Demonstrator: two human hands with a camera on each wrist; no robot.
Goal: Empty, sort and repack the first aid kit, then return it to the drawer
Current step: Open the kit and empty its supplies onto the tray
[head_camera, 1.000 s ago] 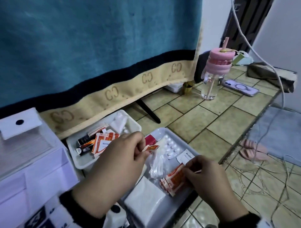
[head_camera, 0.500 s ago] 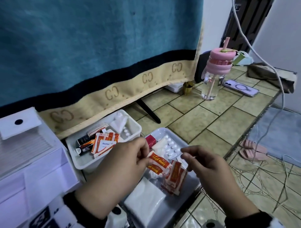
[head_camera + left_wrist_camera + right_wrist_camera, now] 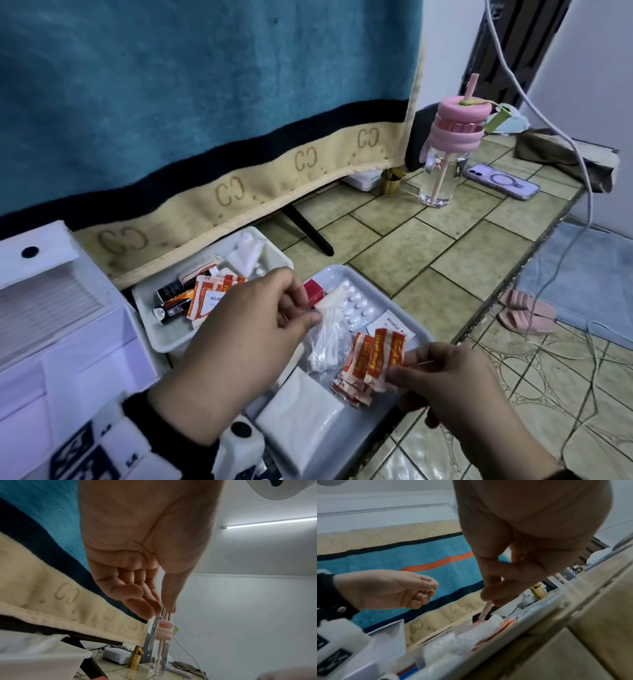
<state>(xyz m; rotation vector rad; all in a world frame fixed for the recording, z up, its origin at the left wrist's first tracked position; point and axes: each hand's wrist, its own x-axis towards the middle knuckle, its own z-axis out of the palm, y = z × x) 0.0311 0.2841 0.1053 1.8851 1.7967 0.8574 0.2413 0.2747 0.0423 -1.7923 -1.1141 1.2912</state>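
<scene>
A grey tray (image 3: 342,270) on the tiled counter holds a pill blister (image 3: 356,308), a bag of cotton swabs (image 3: 325,342), a white gauze pad (image 3: 301,421), an alcohol pad (image 3: 394,325) and a red box (image 3: 313,291). Over the tray's front right, my right hand (image 3: 394,373) pinches a bunch of orange-red sachets (image 3: 373,359); in the right wrist view the sachets (image 3: 485,609) show edge-on. My left hand (image 3: 308,317) hovers by the swab bag's top with curled fingers and nothing visible in it. Behind stands a white bin (image 3: 147,329) with alcohol pads (image 3: 209,298) and dark bottles (image 3: 171,298).
A white drawer unit (image 3: 51,325) stands at my left. A blue towel (image 3: 205,102) hangs behind the bin. Farther right on the counter are a pink-lidded bottle (image 3: 448,147), a phone (image 3: 501,181) and a gold cup (image 3: 390,183). The counter edge (image 3: 507,291) drops to the floor.
My left hand has let go of the sachets and drawn back toward the swab bag. My right hand now holds the bunch alone, lower and nearer the tray's front.
</scene>
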